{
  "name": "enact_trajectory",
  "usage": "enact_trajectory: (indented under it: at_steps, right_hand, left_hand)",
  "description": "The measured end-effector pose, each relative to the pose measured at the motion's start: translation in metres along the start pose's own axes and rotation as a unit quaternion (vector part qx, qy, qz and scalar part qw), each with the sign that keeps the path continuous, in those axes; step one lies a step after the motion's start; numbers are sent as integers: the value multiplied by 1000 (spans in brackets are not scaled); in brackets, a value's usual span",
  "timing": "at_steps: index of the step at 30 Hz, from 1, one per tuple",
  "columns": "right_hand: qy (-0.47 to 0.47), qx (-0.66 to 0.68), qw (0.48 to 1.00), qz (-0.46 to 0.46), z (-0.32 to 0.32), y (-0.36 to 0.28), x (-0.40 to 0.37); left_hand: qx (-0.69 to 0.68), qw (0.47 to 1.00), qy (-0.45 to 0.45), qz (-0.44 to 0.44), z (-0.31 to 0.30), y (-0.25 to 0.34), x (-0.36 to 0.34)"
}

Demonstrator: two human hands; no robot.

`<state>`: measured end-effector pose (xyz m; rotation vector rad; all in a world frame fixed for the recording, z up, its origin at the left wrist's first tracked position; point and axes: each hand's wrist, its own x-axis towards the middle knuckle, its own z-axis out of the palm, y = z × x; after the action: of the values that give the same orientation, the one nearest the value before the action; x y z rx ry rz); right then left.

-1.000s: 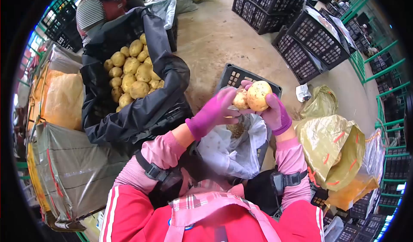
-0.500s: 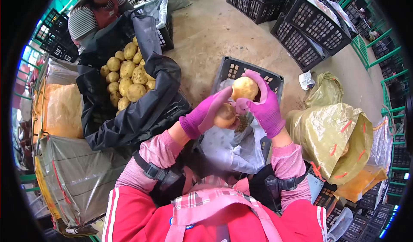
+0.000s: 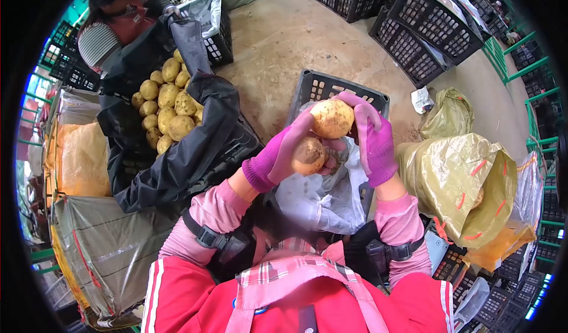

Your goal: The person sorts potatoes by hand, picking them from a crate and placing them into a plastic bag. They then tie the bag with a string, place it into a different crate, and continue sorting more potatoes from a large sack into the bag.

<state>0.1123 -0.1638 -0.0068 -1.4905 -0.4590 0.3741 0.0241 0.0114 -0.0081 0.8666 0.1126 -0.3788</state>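
Two potatoes are held above a black crate (image 3: 305, 90) lined with white plastic (image 3: 319, 206). The lower potato (image 3: 308, 155), browner with dirt, sits in my left hand (image 3: 281, 151), which wears a purple and pink glove. Above it, the upper potato (image 3: 332, 119), yellow with brown specks, is gripped by my gloved right hand (image 3: 374, 138), fingers over its top right side. The fingertips of my left hand also come near the upper potato's left edge. Part of the crate's inside is hidden behind my hands.
To the left, a crate lined with black cloth (image 3: 219, 105) holds several potatoes (image 3: 168, 96). Another person (image 3: 121, 19) sits behind it. Stacked black crates (image 3: 426, 31) stand at the upper right. A yellow-green sack (image 3: 452, 179) lies right of my right arm.
The upper potato has turned, showing a dirtier face. My right hand has shifted slightly right, its lower fingers away from the lower potato. The other person leans differently, a hand at the black cloth.
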Motion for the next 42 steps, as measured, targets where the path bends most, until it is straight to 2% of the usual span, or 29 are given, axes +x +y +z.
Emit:
enact_trajectory:
  at_steps: [3,5,7,9,12,16,18,19,20,22,23,26,27,30,34,37,39,41,42]
  right_hand:
    - [-39,-52,995,-71,0,-6,-2]
    - [-28,34,995,-93,11,-7,-9]
    - [-24,88,991,-101,16,-7,-10]
    - [-27,108,989,-94,16,-8,-8]
    - [-42,-82,992,-81,12,4,-4]
    - [-11,-136,984,-115,14,-5,-6]
    - [36,-82,995,-40,12,1,-3]
    - [60,4,998,-8,19,4,-3]
    - [70,7,997,32,15,8,-3]
    - [38,-37,999,8,8,20,-1]
    - [33,57,997,45,10,24,0]
    - [49,50,995,75,17,18,1]
    - [49,46,995,77,18,19,1]
    - [41,26,996,76,18,23,1]
    - [12,24,998,61,32,16,1]
    - [-86,31,996,16,42,6,-4]
    - [-126,73,989,-20,46,8,-7]
    - [-124,86,988,-20,51,5,-13]
    - [-117,31,991,-58,51,7,-12]
  left_hand:
    - [25,1000,6,18,9,7,-5]
    - [-3,998,-58,-27,-4,11,-5]
    - [37,997,-64,-9,-11,9,-3]
    - [132,989,-18,66,-12,1,-1]
    - [229,962,29,144,-11,-5,1]
    - [274,942,20,195,-19,-7,6]
    - [289,931,3,223,-21,-6,4]
    - [276,944,23,179,-12,4,-7]
    - [246,952,23,183,-11,7,-9]
    - [207,938,53,272,-3,27,-23]
    - [179,927,73,321,0,36,-32]
    - [73,882,131,446,-6,61,-62]
    - [-117,901,122,399,-4,73,-72]
    - [-284,875,139,367,-25,81,-76]
    - [-240,931,97,257,-20,64,-60]
    - [-220,945,118,212,-17,43,-41]
    - [-155,953,128,228,-14,28,-25]
    - [-84,954,158,241,-10,13,-11]
    - [17,958,139,251,-17,5,-4]
